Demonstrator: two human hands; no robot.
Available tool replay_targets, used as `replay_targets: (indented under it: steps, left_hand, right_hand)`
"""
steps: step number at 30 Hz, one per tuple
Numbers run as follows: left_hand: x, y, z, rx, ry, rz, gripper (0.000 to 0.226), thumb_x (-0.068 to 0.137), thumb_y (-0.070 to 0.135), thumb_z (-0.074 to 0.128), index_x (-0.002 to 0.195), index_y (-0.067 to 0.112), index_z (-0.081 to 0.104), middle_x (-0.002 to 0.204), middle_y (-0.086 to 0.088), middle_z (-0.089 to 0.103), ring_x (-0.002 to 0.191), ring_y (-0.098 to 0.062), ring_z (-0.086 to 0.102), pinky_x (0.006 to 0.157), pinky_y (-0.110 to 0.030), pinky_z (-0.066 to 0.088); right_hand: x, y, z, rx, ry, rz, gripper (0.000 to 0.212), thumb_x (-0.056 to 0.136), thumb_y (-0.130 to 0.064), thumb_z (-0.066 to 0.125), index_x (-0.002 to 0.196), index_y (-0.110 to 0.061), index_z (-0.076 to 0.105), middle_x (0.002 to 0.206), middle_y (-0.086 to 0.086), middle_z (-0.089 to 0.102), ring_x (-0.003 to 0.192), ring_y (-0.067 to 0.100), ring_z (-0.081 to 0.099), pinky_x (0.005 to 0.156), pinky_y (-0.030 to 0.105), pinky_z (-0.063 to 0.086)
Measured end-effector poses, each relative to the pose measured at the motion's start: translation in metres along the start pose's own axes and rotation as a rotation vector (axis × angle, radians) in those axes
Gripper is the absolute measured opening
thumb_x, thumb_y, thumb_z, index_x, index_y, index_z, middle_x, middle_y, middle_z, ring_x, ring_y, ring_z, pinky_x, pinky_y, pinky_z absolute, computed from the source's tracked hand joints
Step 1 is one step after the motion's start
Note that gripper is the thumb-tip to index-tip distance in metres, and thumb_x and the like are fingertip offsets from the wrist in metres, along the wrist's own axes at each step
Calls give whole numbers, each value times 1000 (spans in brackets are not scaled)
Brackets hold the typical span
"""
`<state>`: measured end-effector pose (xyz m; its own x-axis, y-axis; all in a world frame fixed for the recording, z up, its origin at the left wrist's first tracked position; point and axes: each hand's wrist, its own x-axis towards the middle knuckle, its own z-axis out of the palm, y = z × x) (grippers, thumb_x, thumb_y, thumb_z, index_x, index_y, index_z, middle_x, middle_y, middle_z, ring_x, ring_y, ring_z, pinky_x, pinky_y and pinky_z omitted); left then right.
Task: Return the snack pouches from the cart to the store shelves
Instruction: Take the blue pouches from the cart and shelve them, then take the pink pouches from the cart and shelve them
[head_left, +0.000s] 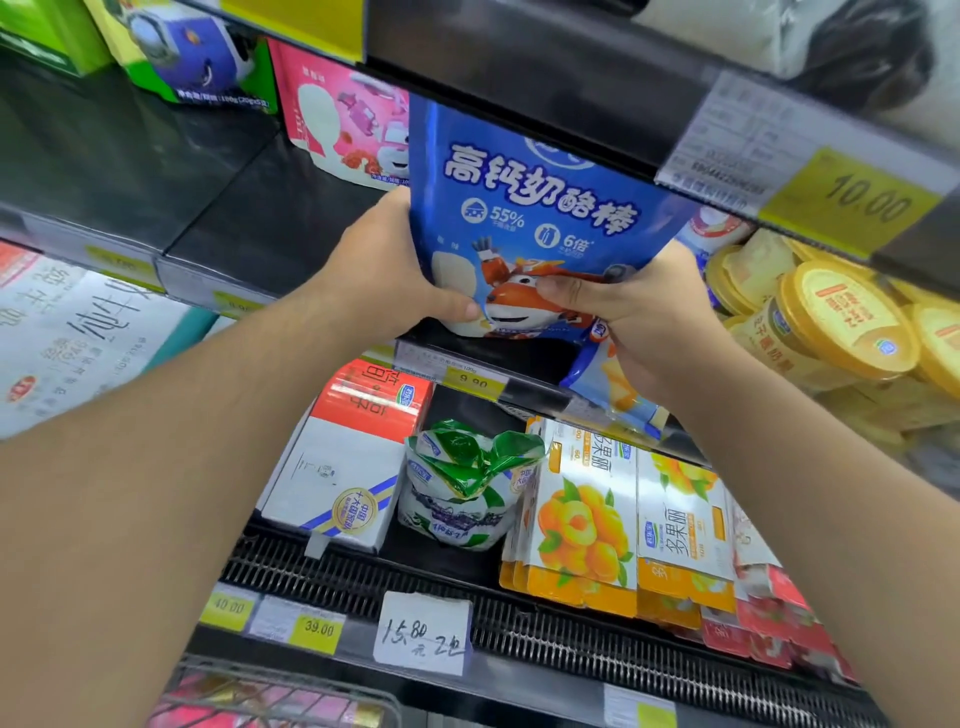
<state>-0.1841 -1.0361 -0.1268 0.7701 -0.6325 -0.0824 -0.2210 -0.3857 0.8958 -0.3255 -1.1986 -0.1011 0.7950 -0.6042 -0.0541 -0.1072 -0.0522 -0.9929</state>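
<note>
A blue snack pouch (535, 208) with white lettering and a cartoon plane stands upright at the front of the black middle shelf (270, 223). My left hand (387, 260) grips its lower left edge, thumb across the front. My right hand (649, 317) holds its lower right corner and also presses a second blue-and-orange pouch (605, 387) that hangs below, over the shelf edge. A pink pouch (343, 119) of the same brand stands behind to the left. The pouch top reaches under the upper shelf's front rail (545, 78).
Yellow tubs (841, 317) crowd the shelf to the right. Below are a white-and-red box (348, 457), a green-topped bag (462, 493) and peach-printed packs (587, 519). Price tags line the shelf edges. The wire cart (275, 696) with pink packs shows at bottom left.
</note>
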Motion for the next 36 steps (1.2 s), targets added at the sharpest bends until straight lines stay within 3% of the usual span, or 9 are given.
replay_targets:
  steps: [2, 6, 10, 12, 17, 22, 27, 31, 36]
  left_hand:
    - [-4, 0, -2, 8, 9, -10, 82, 57, 19, 99, 124, 20, 51, 112, 10, 69, 102, -13, 69, 90, -37, 59]
    - [-17, -2, -11, 12, 42, -27, 80, 58, 27, 98, 121, 22, 49, 101, 11, 65, 93, -8, 67, 79, -29, 56]
    - [-48, -5, -32, 32, 111, -72, 90, 61, 43, 95, 134, 23, 46, 114, 7, 59, 104, -14, 61, 86, -36, 54]
    - [-73, -7, -49, -2, 114, -93, 88, 65, 43, 92, 137, 21, 45, 118, 3, 59, 107, -17, 62, 87, -36, 53]
    - [-159, -11, -114, -111, 160, -210, 70, 75, 41, 87, 131, 21, 51, 116, 0, 62, 104, -16, 64, 64, -25, 50]
    - [-268, -27, -190, -167, 296, -381, 50, 76, 40, 86, 115, 21, 60, 107, 2, 67, 83, -8, 63, 66, -23, 48]
    - [-377, -65, -237, -217, 388, -572, 43, 84, 48, 77, 117, 25, 62, 108, 8, 66, 91, -9, 64, 67, -23, 46]
    - [-435, -106, -232, -273, 494, -736, 42, 85, 45, 77, 117, 21, 63, 108, 8, 64, 94, -8, 62, 70, -26, 48]
    - [-463, -154, -190, -358, 507, -925, 45, 87, 37, 78, 121, 12, 62, 118, -5, 64, 100, -18, 60, 86, -32, 47]
  right_hand:
    - [-2, 1, 1, 0, 34, 2, 42, 66, 9, 84, 97, -16, 71, 93, -2, 80, 89, 18, 76, 76, 32, 61]
    - [-13, -2, 2, -16, 96, -17, 38, 71, 8, 82, 95, -18, 68, 88, -6, 79, 85, 12, 76, 67, 20, 58]
    - [-42, -7, -3, 12, 236, -3, 45, 72, 6, 82, 113, -1, 65, 110, 11, 74, 99, 20, 72, 85, 30, 59]
    - [-63, -12, -1, 11, 348, 40, 48, 71, 3, 84, 114, -5, 63, 108, 9, 68, 94, 17, 66, 82, 24, 57]
    - [-128, -31, 31, -45, 362, 131, 43, 75, -3, 84, 112, -10, 63, 93, -1, 62, 80, 8, 60, 71, 16, 51]
    - [-193, -53, 116, -202, -77, 137, 29, 77, -6, 82, 99, -17, 67, 91, -2, 68, 72, -3, 66, 68, 10, 51]
    - [-250, -56, 207, -304, -452, 187, 32, 80, -7, 81, 109, -11, 68, 99, 9, 72, 86, 13, 69, 73, 15, 55]
    - [-280, -30, 260, -495, -677, 224, 34, 83, -13, 80, 114, -10, 66, 102, 7, 70, 94, 19, 68, 82, 25, 57]
    - [-287, 28, 298, -768, -902, 251, 37, 85, -16, 78, 117, -9, 62, 108, 8, 65, 100, 24, 65, 91, 38, 56]
